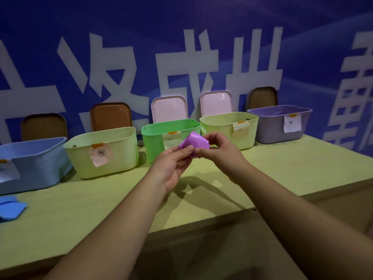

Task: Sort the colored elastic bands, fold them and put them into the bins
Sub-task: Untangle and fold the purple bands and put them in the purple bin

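Both hands' fingers [186, 151] pinch the purple band [194, 142] (folded) before the green bin [155, 138].

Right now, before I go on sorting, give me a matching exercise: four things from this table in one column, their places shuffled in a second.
1. purple elastic band
2. light blue plastic bin
3. grey-purple plastic bin
4. bright green plastic bin

A. right end of the row
B. pinched between left hand and right hand
C. left end of the row
D. middle of the row, behind the hands

Pairs: 1-B, 2-C, 3-A, 4-D
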The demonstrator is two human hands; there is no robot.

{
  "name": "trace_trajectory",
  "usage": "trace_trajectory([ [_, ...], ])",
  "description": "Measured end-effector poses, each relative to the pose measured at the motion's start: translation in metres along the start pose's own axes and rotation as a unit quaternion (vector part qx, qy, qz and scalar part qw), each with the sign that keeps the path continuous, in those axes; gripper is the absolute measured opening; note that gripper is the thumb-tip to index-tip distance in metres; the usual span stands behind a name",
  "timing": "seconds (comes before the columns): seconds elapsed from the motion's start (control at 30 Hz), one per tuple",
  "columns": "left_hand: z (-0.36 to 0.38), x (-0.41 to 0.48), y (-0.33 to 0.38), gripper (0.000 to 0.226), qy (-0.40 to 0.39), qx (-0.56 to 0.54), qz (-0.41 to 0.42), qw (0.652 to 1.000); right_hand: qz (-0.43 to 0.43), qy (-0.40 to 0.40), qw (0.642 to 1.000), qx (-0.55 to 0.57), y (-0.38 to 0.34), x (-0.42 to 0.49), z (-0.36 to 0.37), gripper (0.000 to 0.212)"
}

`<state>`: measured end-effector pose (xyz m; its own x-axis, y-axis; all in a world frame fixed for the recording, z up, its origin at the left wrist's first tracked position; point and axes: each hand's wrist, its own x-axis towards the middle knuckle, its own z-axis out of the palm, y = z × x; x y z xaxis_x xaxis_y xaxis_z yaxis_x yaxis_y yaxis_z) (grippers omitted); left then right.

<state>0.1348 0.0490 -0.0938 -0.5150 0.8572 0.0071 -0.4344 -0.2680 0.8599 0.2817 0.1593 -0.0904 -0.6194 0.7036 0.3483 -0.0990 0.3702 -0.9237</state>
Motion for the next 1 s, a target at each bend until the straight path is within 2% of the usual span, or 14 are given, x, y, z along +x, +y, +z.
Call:
trace_trajectory([
  [0.2, 0.064, -0.021, -0.001, 0.051, -0.087, -0.010, -0.008, 0.996, -0.021, 0.028, 0.998, -0.046, -0.037, -0.033, -0.056, 0.050],
  [0.37, 0.105, -0.020, -0.011, 0.051, -0.129, 0.031, -0.018, 0.991, -0.029, 0.058, 0.993, -0.094, -0.044, -0.049, -0.103, 0.049],
  [0.5, 0.139, 0.002, -0.033, 0.048, -0.129, 0.053, -0.030, 0.990, -0.015, 0.088, 0.990, -0.108, -0.026, -0.046, -0.140, 0.045],
  [0.67, 0.183, 0.062, -0.059, 0.035, -0.134, 0.123, -0.026, 0.983, 0.002, 0.134, 0.988, -0.074, 0.016, -0.016, -0.188, 0.043],
  [0.8, 0.218, 0.127, -0.073, 0.045, -0.126, 0.159, -0.022, 0.979, 0.006, 0.169, 0.984, -0.052, 0.043, 0.029, -0.226, 0.047],
  [1.0, 0.256, 0.195, -0.073, 0.032, -0.093, 0.159, -0.080, 0.980, 0.053, 0.171, 0.982, -0.054, 0.045, 0.086, -0.264, 0.051],
])
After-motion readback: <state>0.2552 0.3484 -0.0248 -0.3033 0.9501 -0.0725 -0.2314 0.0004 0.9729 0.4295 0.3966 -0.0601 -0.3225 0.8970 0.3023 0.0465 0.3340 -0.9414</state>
